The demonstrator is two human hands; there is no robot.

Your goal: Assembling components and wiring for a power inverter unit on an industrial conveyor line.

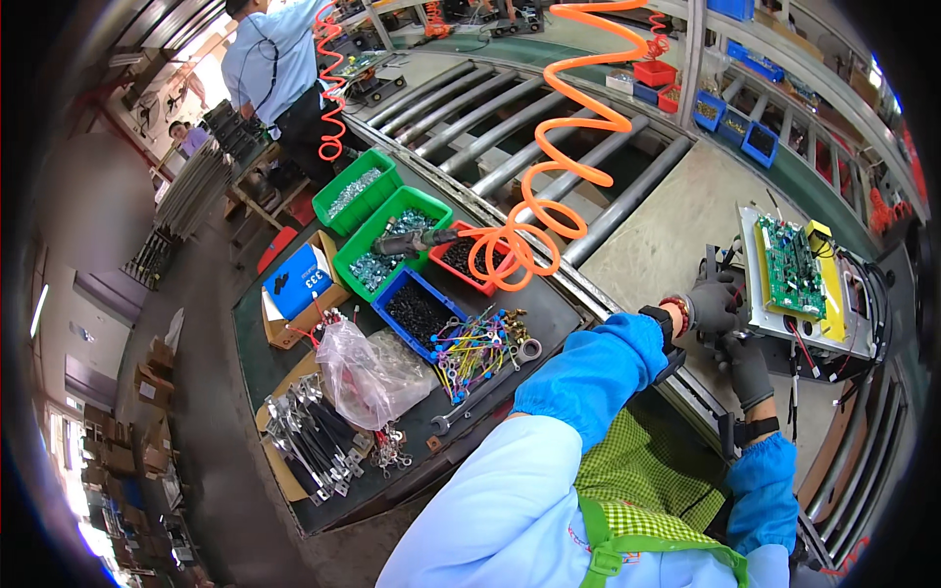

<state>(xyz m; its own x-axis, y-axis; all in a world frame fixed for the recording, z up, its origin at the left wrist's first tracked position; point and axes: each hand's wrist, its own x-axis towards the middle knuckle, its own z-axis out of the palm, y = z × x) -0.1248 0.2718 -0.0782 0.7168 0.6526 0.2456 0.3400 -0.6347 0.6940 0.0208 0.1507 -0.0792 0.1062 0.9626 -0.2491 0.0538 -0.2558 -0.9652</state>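
Your gloved left hand (714, 302) and right hand (747, 370) close on the metal chassis (799, 328) at three o'clock; green board (790, 267) mounted, wires (806, 355) hang loose.

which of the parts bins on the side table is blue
The bin of small black parts, nearest the bundle of coloured cable ties. The two bins behind it are green; the one beside is red.

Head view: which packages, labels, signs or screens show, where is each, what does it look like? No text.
Blue box: on the side table left of the green bins, rectangular, blue with a white label patch and a small black picture.
Cardboard box: under the blue one, open, plain brown.
Clear plastic bag: middle of the side table, crumpled, see-through with a pink tint.
Cardboard cartons: stacked on the floor at far left, brown.
No screens or signs can be made out.
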